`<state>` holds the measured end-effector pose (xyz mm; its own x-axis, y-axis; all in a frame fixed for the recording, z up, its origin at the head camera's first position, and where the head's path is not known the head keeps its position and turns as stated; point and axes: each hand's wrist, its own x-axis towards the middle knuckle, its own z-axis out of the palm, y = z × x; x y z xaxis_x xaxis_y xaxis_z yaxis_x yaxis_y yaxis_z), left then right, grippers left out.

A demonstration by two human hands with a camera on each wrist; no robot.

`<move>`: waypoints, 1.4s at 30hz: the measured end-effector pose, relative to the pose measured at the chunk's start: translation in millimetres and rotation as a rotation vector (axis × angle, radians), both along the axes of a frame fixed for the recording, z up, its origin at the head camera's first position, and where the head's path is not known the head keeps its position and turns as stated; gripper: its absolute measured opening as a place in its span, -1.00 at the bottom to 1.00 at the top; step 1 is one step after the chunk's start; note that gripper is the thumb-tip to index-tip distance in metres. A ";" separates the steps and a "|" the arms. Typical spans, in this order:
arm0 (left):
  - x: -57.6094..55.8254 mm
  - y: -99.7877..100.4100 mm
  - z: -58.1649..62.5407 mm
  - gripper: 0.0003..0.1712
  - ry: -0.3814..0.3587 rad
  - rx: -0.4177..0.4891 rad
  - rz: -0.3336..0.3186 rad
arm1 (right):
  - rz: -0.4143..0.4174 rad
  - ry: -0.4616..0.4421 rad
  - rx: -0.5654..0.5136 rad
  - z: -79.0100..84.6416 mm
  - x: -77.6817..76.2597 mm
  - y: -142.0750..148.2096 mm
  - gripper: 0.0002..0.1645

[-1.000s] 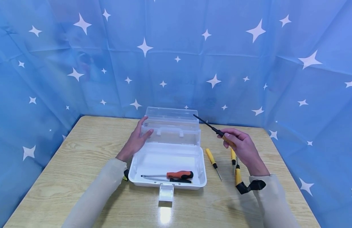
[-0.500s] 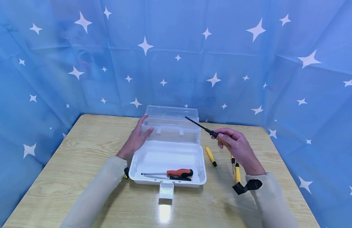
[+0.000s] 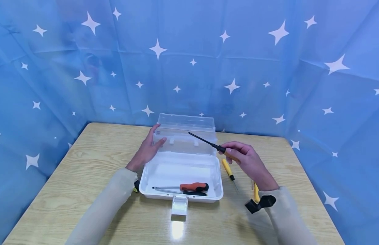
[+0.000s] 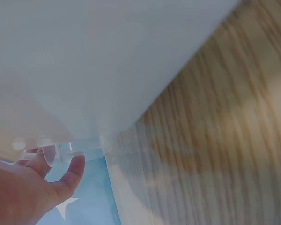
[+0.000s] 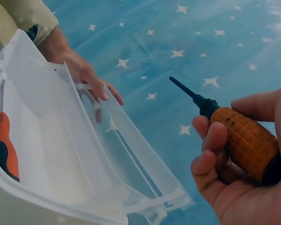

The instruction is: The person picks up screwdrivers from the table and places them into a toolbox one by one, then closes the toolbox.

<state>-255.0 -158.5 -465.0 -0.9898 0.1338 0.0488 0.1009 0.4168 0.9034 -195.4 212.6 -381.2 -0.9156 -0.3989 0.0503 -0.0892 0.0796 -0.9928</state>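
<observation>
Leftmost on the bench [image 3: 97, 160], the left-hand grip [image 3: 148, 148] stands at the left side of the white box [image 3: 174, 172], thumb and fingers on opposite faces of the clear lid [image 3: 183, 148], holding it by its left edge. The lid is raised at the rear of the box. Along the box's front wall, inside, lie a red-orange screwdriver [image 3: 190, 187] and, just nearer that wall, a black-handled screwdriver [image 3: 193, 193], both with shafts to the left. A latch [image 3: 179, 206] hangs from the box's front rim. Toward the right of the box, the right-hand grip [image 3: 245, 157] is clamped on an amber-handled screwdriver [image 5: 246, 138], held in the air; its dark shaft points left and crosses the lid in the head view. Just right of the box, a yellow-handled screwdriver [image 3: 227, 167] lies on the bench. Farther right of the box, a second yellow handle [image 3: 256, 193] lies partly hidden by the right forearm.
</observation>
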 end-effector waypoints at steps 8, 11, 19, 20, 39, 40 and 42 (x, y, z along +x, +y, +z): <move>0.6 1.0 0.7 -0.16 0.022 0.005 -0.016 | 0.027 0.021 0.030 1.0 3.4 -9.2 -0.61; 0.8 1.9 1.8 -0.17 0.020 0.004 -0.011 | 0.033 0.022 0.052 1.0 4.2 -13.1 -0.62; -0.6 2.4 0.9 -0.19 0.017 -0.010 -0.005 | 0.081 0.048 0.094 0.1 7.7 -19.6 -0.66; -0.9 2.3 0.4 -0.19 0.015 -0.010 -0.002 | 0.089 0.051 0.093 -0.2 8.2 -20.3 -0.67; -0.4 0.5 -0.2 -0.18 0.020 -0.010 0.002 | 0.191 -0.015 0.108 -6.4 14.5 -38.2 -0.67; -0.5 0.5 -0.3 -0.18 0.016 -0.011 0.004 | 0.195 -0.014 0.110 -6.6 15.0 -39.2 -0.68; -0.5 0.4 -0.1 -0.18 0.012 -0.012 0.004 | 0.202 -0.015 0.115 -7.1 16.2 -40.4 -0.68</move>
